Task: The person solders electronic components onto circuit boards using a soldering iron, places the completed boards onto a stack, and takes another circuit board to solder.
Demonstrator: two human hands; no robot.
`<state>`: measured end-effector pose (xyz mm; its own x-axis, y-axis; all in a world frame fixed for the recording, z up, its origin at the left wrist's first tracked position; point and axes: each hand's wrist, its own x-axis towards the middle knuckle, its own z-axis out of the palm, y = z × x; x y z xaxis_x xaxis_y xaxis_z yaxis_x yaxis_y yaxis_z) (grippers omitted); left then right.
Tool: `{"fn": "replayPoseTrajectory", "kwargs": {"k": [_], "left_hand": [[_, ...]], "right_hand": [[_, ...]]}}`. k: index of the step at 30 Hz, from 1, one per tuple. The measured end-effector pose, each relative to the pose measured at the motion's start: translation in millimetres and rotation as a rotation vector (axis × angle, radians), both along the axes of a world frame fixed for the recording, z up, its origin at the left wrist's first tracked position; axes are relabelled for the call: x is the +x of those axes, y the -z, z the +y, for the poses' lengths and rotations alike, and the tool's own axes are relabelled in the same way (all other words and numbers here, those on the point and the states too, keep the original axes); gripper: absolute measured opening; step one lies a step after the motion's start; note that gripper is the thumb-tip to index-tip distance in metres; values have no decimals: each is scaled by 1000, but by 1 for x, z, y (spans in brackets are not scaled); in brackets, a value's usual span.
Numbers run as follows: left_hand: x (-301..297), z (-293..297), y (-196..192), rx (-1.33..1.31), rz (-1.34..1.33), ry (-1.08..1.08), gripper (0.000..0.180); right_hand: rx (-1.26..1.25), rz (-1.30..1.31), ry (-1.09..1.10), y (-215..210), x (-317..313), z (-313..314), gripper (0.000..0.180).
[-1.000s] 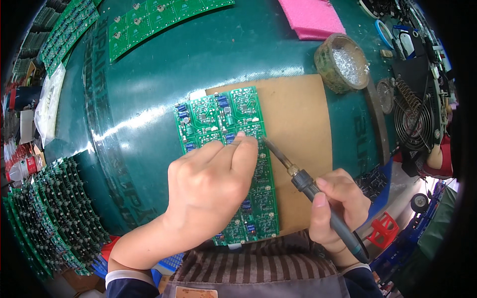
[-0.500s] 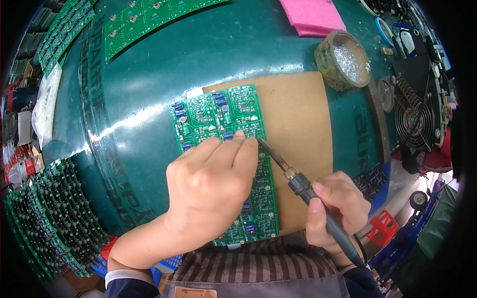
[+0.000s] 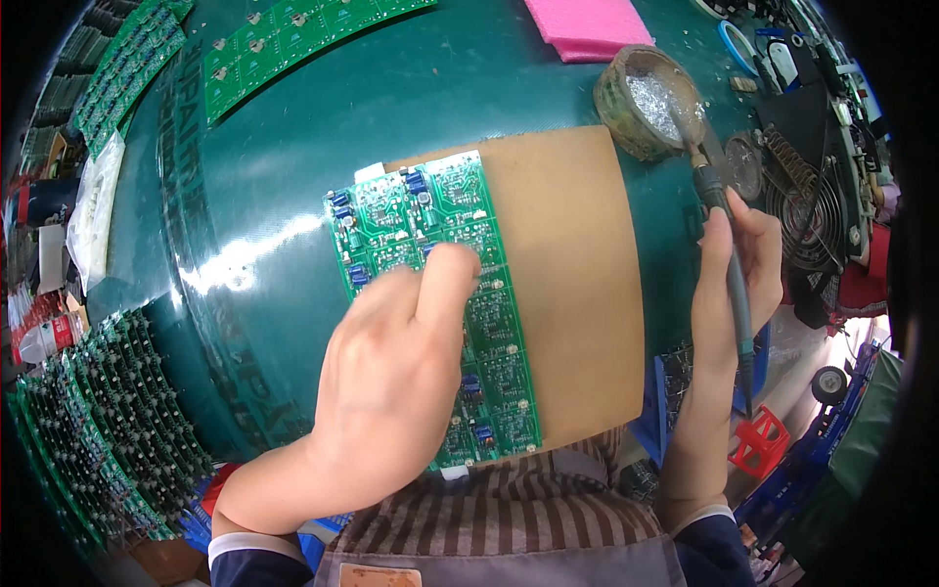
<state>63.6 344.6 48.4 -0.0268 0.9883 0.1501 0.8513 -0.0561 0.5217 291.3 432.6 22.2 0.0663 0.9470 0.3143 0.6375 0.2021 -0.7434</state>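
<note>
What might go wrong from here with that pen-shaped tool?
The soldering iron in the right hand points into the bowl; its tip might flick silvery bits out. The pink foam lies close to the bowl, so a hot tip could perhaps melt it. The left hand is over the circuit board; a hot tip brought there might burn it.

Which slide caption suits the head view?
Left hand over a green circuit board; right hand holding a soldering iron, tip at a round bowl.

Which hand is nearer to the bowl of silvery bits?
Right hand: below and right of the bowl, gripping the soldering iron. Left hand: farther, over the circuit-board panel.
</note>
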Motion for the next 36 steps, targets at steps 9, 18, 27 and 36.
{"fn": "replayPoseTrajectory", "kwargs": {"k": [9, 18, 27, 36], "left_hand": [[14, -29, 2, -48, 58, -6, 12], [15, -28, 6, -13, 93, 4, 12], [11, -28, 8, -33, 76, 16, 12], [16, -29, 10, 6, 162, 77, 12]], "right_hand": [[110, 115, -588, -14, -1, -82, 16], [46, 148, -556, -8, -8, -99, 18], [18, 137, -561, -14, -9, -92, 18], [48, 94, -591, -17, -10, -96, 19]]}}
